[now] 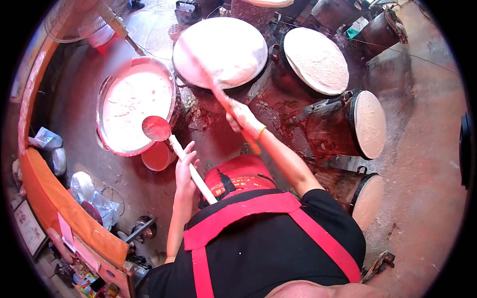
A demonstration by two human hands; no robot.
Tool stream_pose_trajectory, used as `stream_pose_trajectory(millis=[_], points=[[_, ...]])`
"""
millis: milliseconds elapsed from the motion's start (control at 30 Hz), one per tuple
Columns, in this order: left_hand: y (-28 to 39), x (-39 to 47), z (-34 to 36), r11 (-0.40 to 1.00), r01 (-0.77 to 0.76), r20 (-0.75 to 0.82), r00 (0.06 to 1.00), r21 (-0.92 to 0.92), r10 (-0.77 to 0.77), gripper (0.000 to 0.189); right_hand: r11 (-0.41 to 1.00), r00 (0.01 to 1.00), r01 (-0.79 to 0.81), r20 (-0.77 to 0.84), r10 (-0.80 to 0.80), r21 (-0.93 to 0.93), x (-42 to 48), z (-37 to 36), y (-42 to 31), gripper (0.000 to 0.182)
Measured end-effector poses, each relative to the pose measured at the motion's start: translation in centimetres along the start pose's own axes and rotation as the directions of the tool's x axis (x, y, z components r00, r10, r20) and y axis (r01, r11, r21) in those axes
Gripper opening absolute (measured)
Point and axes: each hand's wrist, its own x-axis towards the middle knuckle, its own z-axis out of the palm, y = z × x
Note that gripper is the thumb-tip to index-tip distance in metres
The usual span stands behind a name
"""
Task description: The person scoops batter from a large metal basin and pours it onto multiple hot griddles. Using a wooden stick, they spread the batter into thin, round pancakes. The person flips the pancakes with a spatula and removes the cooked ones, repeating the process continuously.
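In my right hand (244,121), which wears a light glove with a yellow cuff, is a long flat wooden stick (220,93). Its far end reaches over a wide round griddle (223,48) coated with pale batter. My left hand (186,167) has its fingers spread around the pale handle of a ladle (156,128); the handle's end rests against my red apron (238,175). The ladle's round bowl hangs at the near rim of a large tub of white batter (136,100). A smaller red bucket (155,156) stands just below that tub, partly hidden.
More drum stoves with batter-covered round tops curve along the right: one beside the griddle (316,61), then others (370,124), (368,201). A fan (85,18) stands at upper left. An orange counter (70,205) and plastic bags (104,208) lie left.
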Motion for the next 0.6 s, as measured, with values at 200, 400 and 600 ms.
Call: stream_pose_trajectory(millis=[200,400,600], points=[[-1.0,0.2,3.8,0.974,-0.009,0.118,0.992,-0.225,0.036,0.030,0.963,0.990,0.039,-0.124,-0.074,-0.267,-1.9,-11.9,-3.9,0.039],[-1.1,-1.0,7.8,0.985,0.011,0.166,0.986,-0.174,0.019,0.015,0.979,0.963,0.200,-0.176,-0.206,-0.050,4.4,-10.4,-8.1,0.041],[0.7,-0.6,7.8,0.989,-0.054,0.145,0.987,-0.137,0.074,0.020,0.943,0.944,0.269,-0.139,-0.299,-0.197,2.0,-9.1,-6.7,0.034]])
